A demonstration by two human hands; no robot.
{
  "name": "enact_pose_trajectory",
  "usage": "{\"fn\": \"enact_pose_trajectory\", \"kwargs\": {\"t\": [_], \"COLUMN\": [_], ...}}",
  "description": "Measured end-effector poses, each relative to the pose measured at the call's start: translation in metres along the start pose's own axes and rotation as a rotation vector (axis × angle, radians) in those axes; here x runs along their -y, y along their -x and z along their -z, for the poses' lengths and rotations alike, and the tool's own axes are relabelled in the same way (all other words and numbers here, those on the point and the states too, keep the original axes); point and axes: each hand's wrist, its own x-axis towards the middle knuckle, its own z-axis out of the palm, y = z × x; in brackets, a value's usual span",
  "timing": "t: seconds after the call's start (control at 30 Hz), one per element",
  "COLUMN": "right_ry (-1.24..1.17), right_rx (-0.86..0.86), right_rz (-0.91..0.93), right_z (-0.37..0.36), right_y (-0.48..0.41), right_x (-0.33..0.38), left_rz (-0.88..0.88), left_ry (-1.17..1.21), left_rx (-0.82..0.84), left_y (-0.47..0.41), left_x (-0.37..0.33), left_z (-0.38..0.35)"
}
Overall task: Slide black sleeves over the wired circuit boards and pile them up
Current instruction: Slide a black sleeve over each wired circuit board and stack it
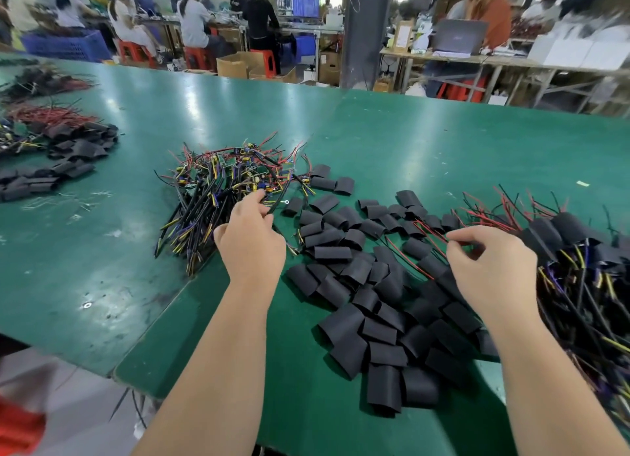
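Black sleeves [341,251] lie loose on the worktop [102,251] between my hands, left grip [250,244] pinched on a lead [272,207] in the tangled wired circuit boards [231,179], right grip [491,268] pinching a red wire [431,231]; I reckon a tug may drag snagged neighbours along.

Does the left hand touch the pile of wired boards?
Touching. In the head view, the left hand pinches a black wire lying in the pile.

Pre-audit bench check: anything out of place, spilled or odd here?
Minor only: black wires hang off the green table at its near edge and could drop. Some pale wire trimmings litter the surface left of the unsleeved board pile. A yellow-green scrap lies alone at far right. No damage visible.
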Motion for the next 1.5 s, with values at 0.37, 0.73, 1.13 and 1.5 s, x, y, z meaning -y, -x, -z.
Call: {"fn": "enact_pose_trajectory", "kwargs": {"t": [0.37, 0.73, 1.13, 1.5], "right_ry": [-1.555, -1.408, -0.936, 0.09], "right_rx": [0.566, 0.322, 0.524, 0.387], "right_rz": [-0.501, -0.394, -0.103, 0.213], "right_z": [-0.021, -0.027, -0.031, -0.107], "right_y": [0.009, 0.01, 0.002, -0.07], "right_x": [0.023, 0.026, 0.028, 0.055], "left_rz": [-0.464, -0.615, -0.56, -0.309], "left_ry": [0.493, 0.314, 0.165, 0.106], "left_rx": [0.251, 0.344, 0.396, 0.07], "left_y": [0.024, 0.039, 0.041, 0.026], "left_x": [-0.029, -0.041, -0.04, -0.029], "left_z": [-0.001, -0.002, -0.005, -0.012]}}
